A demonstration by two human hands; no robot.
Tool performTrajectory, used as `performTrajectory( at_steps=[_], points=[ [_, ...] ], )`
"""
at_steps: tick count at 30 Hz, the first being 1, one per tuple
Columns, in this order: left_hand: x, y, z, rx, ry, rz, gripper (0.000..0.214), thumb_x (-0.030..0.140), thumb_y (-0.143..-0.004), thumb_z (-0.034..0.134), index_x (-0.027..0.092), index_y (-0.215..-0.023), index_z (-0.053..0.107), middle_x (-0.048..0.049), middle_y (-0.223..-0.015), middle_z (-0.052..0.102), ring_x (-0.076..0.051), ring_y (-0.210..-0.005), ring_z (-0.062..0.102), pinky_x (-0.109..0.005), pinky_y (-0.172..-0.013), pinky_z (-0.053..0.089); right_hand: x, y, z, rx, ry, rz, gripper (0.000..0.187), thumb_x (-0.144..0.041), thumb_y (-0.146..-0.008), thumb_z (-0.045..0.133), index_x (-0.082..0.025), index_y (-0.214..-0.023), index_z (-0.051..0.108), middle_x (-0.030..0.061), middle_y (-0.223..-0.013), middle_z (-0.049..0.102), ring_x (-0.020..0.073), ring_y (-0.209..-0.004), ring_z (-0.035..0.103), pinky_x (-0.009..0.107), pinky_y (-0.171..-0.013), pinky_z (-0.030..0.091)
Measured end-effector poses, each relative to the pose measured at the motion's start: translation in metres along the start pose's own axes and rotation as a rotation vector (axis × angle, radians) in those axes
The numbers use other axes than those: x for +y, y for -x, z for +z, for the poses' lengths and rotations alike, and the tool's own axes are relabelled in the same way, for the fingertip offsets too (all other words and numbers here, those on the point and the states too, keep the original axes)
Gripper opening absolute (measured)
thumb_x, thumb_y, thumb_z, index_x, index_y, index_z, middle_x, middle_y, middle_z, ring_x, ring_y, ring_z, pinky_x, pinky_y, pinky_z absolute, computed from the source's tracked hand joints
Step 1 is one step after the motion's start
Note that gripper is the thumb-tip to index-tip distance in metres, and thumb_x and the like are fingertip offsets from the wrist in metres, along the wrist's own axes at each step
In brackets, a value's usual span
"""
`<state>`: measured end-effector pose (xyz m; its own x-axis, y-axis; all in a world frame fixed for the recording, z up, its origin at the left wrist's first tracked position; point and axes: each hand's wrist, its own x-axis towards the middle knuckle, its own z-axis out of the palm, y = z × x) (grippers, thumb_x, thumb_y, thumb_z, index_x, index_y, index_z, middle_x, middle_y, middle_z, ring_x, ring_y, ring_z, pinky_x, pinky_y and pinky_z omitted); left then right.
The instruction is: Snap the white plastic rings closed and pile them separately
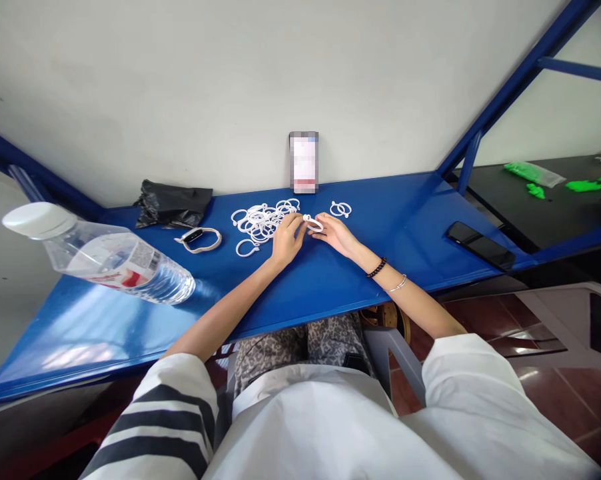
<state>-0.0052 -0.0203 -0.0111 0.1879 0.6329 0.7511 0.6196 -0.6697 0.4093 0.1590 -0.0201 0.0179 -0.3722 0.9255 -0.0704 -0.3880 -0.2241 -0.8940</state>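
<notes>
A white plastic ring [314,225] with a small knob is held between both hands above the blue table. My left hand [287,239] pinches the ring's knob end with thumb and fingers. From the other side, my right hand [333,233] grips the same ring, its fingers closed at the rim. Just left of and behind my left hand lies a loose pile of several similar white rings [260,220]. Two more white rings [340,209] overlap on the table beyond my right hand.
A phone [304,163] leans upright against the wall. On the left are a water bottle [125,260], a black plastic bag [173,205] and a wristwatch [200,240]. A dark phone [480,245] lies right on the blue table [395,227]. Green pieces [535,191] lie on a black table beyond.
</notes>
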Motion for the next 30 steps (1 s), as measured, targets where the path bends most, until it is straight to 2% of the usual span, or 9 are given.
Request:
performTrajectory(
  at_steps=[11, 17, 22, 25, 30],
  points=[
    [0.001, -0.001, -0.003, -0.040, 0.019, -0.086, 0.020, 0.025, -0.097, 0.043, 0.018, -0.098, 0.062, -0.0093, -0.098, 0.065, -0.020, -0.093, 0.062, -0.031, -0.074, 0.052, -0.001, 0.004, 0.004, -0.020, 0.242, -0.084, 0.025, -0.041, -0.073, 0.072, -0.022, -0.084, 0.059, -0.0008, -0.092, 0.066, 0.0148, -0.089, 0.064, 0.026, -0.078, 0.050],
    [0.004, -0.002, -0.004, -0.054, 0.037, -0.145, 0.018, 0.019, -0.093, 0.049, 0.018, -0.105, 0.062, -0.0087, -0.102, 0.065, -0.019, -0.092, 0.062, -0.027, -0.066, 0.050, 0.003, 0.002, 0.002, 0.057, 0.571, -0.364, 0.035, -0.042, -0.073, 0.073, -0.024, -0.096, 0.055, 0.0029, -0.107, 0.065, 0.0185, -0.098, 0.062, 0.032, -0.082, 0.050],
    [0.007, -0.003, -0.005, -0.048, 0.042, -0.164, 0.022, 0.017, -0.089, 0.055, 0.018, -0.110, 0.058, -0.0078, -0.103, 0.063, -0.016, -0.083, 0.061, -0.024, -0.059, 0.047, -0.003, 0.006, 0.005, 0.141, 0.892, -0.596, 0.035, -0.033, -0.077, 0.067, -0.024, -0.107, 0.052, 0.0062, -0.112, 0.063, 0.0211, -0.098, 0.061, 0.035, -0.081, 0.050],
    [0.008, -0.003, -0.006, -0.050, 0.052, -0.161, 0.024, 0.018, -0.089, 0.055, 0.019, -0.114, 0.056, -0.0071, -0.102, 0.063, -0.016, -0.084, 0.060, -0.024, -0.061, 0.047, -0.006, 0.009, 0.006, 0.160, 0.997, -0.645, 0.036, -0.028, -0.079, 0.065, -0.023, -0.112, 0.052, 0.0077, -0.116, 0.061, 0.0227, -0.100, 0.060, 0.038, -0.084, 0.050],
    [0.009, -0.003, -0.007, -0.046, 0.071, -0.143, 0.022, 0.021, -0.091, 0.053, 0.019, -0.114, 0.056, -0.0070, -0.101, 0.063, -0.016, -0.086, 0.060, -0.025, -0.062, 0.048, -0.007, 0.010, 0.005, 0.149, 1.052, -0.637, 0.039, -0.024, -0.081, 0.061, -0.025, -0.118, 0.051, 0.0084, -0.122, 0.057, 0.0245, -0.103, 0.058, 0.040, -0.091, 0.048]
  ],
)
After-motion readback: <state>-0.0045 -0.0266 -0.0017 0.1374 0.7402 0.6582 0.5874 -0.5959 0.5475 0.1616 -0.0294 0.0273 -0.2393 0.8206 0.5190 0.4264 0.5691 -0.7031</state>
